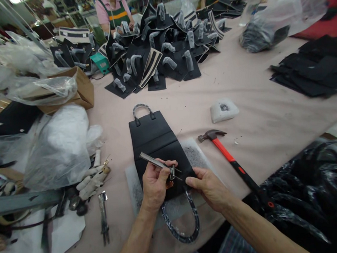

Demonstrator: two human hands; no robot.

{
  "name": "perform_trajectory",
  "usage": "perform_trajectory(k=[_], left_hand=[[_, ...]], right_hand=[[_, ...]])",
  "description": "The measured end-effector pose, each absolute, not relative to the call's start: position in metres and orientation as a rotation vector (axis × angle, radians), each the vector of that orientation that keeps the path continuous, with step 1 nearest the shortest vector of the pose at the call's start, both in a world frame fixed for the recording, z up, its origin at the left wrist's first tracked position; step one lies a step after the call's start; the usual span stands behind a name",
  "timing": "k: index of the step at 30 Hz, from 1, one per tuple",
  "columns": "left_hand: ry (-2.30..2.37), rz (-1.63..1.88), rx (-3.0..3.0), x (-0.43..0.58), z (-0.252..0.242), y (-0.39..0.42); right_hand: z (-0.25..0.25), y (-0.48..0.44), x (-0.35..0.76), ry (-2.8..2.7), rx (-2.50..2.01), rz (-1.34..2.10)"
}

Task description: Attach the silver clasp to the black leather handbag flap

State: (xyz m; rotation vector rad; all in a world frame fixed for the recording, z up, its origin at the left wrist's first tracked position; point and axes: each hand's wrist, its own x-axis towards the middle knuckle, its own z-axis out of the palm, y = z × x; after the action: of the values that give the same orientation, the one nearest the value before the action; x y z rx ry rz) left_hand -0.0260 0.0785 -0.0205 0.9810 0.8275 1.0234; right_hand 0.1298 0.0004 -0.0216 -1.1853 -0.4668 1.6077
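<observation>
On bag (154, 137), L hand (154, 183) w/ tool (155, 163)

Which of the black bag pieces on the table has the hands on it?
The flat black bag lying alone on the white pad, nearest the camera; the others lie untouched in the far heap.

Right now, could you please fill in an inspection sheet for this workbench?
Surface: pale pink cloth-covered table, with a grey foam pad under the work.
Job's things: flat black leather handbag; slim metal hand tool.
Clutter: red-handled claw hammer, white padded block, pile of black bag panels, clear plastic bags.
Grippers: left hand holds the tool; right hand presses the bag's near edge.
Cables: nothing seen.
Surroundings: a person in a green apron across the table.
</observation>
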Motion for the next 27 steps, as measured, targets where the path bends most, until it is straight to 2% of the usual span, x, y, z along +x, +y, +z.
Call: perform_trajectory(k=[27], left_hand=[[0.752,0.996,0.986,-0.0269,-0.0217,0.0787]], right_hand=[[-0.0225,0.0017,0.1293,-0.331,-1.134,1.635]])
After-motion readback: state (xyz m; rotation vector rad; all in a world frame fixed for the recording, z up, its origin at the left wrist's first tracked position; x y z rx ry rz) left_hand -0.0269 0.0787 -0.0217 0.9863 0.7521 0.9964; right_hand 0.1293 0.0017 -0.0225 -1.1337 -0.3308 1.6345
